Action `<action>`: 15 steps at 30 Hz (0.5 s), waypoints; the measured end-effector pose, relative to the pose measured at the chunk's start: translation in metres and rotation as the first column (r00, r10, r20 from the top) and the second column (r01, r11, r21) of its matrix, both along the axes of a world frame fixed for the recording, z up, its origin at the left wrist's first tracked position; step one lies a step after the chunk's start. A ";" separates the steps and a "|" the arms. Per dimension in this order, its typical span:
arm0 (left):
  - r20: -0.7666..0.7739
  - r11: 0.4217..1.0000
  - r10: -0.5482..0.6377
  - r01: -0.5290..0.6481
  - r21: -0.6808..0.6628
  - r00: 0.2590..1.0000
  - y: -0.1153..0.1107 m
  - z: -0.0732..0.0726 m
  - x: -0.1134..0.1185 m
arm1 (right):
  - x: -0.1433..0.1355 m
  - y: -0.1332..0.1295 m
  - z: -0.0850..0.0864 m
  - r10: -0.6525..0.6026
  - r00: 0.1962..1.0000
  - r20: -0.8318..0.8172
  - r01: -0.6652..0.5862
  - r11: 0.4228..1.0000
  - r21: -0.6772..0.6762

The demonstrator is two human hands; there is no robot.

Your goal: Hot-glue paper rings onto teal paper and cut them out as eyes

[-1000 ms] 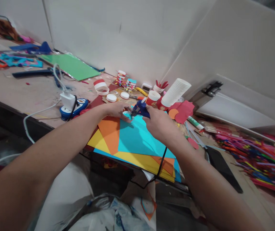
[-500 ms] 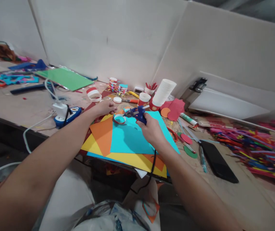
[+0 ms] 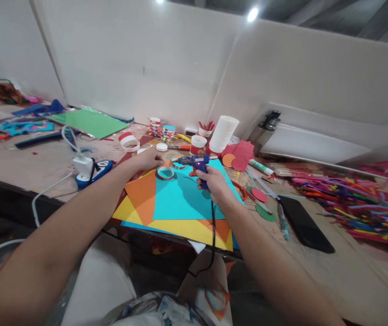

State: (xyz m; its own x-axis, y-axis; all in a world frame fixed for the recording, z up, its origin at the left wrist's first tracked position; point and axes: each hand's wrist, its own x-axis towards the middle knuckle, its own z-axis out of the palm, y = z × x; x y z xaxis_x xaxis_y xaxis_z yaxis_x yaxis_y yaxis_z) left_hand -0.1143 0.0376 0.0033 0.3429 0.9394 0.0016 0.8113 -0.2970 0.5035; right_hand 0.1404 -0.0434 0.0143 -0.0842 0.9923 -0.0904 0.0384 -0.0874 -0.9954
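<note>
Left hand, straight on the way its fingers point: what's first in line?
Probably the nozzle end of the blue glue gun, held in the right hand, just beyond the left hand's fingertips. Depth is unclear, so it might pass above or below.

Matt blue paper (image 3: pixel 183 206); over it, a smooth plastic glue gun (image 3: pixel 200 161); behind it, matt paper cups (image 3: pixel 224 133); rightward, a smooth phone (image 3: pixel 306 224).

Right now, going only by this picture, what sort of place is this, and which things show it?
Probably a craft workspace: there are coloured paper sheets, a glue gun in use or at the ready, and a heap of what look like pipe cleaners.
</note>
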 end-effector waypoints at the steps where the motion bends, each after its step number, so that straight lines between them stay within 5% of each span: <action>1: 0.004 1.000 -0.011 0.011 -0.004 1.000 0.002 0.000 0.000 | 0.000 0.000 -0.001 -0.011 1.000 -0.027 0.011 1.000 -0.004; 5: 0.052 0.997 0.027 -0.023 -0.077 0.998 0.014 0.002 0.004 | -0.001 0.001 -0.005 -0.041 0.991 -0.128 0.040 0.999 -0.005; 10: 0.305 0.936 0.265 -0.168 -0.309 0.915 0.028 0.004 0.023 | -0.001 0.001 -0.006 -0.073 0.965 -0.251 0.068 0.997 -0.027; 15: 0.295 0.925 0.296 -0.196 -0.325 0.909 0.040 0.009 0.040 | -0.002 0.001 -0.004 -0.111 0.963 -0.246 0.104 0.994 -0.042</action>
State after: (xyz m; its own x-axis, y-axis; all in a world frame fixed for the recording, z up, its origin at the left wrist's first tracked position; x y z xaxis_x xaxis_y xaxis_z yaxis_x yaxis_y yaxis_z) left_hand -0.0741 0.0772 0.0124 0.1271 0.9710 -0.2026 0.6097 0.0847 0.7881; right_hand 0.1389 -0.0420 0.0108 -0.0006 0.9941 -0.1081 -0.2197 -0.1056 -0.9698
